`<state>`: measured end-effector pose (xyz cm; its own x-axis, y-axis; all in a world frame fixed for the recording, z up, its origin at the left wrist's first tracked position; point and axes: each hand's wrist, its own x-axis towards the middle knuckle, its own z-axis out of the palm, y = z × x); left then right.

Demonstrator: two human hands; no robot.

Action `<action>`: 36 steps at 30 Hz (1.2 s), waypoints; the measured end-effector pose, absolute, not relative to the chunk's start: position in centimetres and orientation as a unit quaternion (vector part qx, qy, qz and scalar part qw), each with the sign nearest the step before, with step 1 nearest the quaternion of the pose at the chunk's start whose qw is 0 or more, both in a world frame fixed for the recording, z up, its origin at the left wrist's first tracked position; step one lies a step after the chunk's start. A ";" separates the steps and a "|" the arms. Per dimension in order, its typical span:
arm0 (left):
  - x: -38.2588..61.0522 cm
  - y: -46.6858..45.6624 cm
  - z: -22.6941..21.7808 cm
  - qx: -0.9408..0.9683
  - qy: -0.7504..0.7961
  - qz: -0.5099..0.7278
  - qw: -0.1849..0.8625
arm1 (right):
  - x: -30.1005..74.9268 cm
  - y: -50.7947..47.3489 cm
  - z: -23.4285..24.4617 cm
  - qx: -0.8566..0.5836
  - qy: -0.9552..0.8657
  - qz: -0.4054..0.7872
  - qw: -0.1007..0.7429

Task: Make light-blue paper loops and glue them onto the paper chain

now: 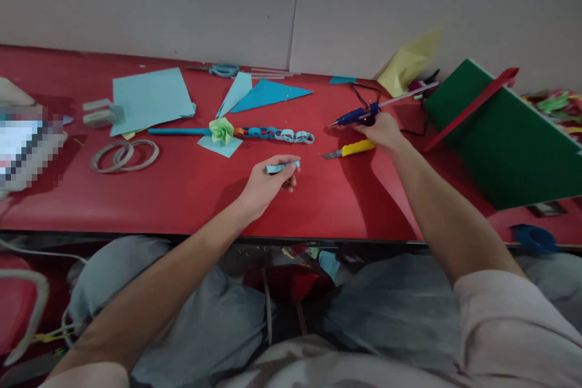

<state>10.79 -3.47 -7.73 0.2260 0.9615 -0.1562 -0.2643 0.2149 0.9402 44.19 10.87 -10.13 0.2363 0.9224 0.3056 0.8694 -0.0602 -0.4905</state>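
Note:
My left hand [273, 183] is closed in a pinch on a light blue paper strip [280, 167], above the front of the red table. Off to the right, my right hand [382, 132] is wrapped round the handle of a dark blue glue gun [357, 116], whose nozzle points left. A clear glue stick [411, 94] sticks out of its back. Just below that hand lies a utility knife [357, 148] with a yellow handle, its blade out. Beyond my left hand, a chain of blue and white paper rings [277, 134] joins a blue paper stick bearing a green paper flower [221, 131].
Blue paper pieces [268, 96], scissors [222, 70] and a light blue sheet [152, 100] lie toward the wall. Two tape rolls [148, 156] rest at the left. A green board [513, 145] with a red strip leans at the right, near a blue roll [534, 237].

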 end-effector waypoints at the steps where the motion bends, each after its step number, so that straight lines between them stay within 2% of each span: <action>1: 10.8 -3.4 -7.7 0.411 0.418 0.465 0.664 | 43.7 10.6 -9.7 -0.755 -0.589 0.061 0.283; 3: 10.7 -3.3 -7.7 0.396 0.419 0.462 0.675 | 42.8 9.8 -8.4 -0.776 -0.559 0.060 0.287; 10: 10.8 -3.2 -7.5 0.382 0.422 0.455 0.685 | 41.4 5.7 -3.2 -0.677 -0.582 -0.035 0.449; 14: 11.2 -3.4 -7.6 0.387 0.436 0.460 0.669 | 40.0 2.9 -2.7 -0.600 -0.597 0.032 0.532; 19: 11.4 -3.2 -7.5 0.361 0.437 0.477 0.672 | 38.4 0.0 -4.6 -0.580 -0.630 0.103 0.506; 25: 11.3 -2.1 -7.8 0.347 0.416 0.480 0.690 | 37.8 -2.2 -6.9 -0.585 -0.624 0.126 0.503; 36: 12.1 -2.7 -7.5 0.322 0.414 0.482 0.702 | 36.0 -3.1 -7.7 -0.550 -0.636 0.221 0.495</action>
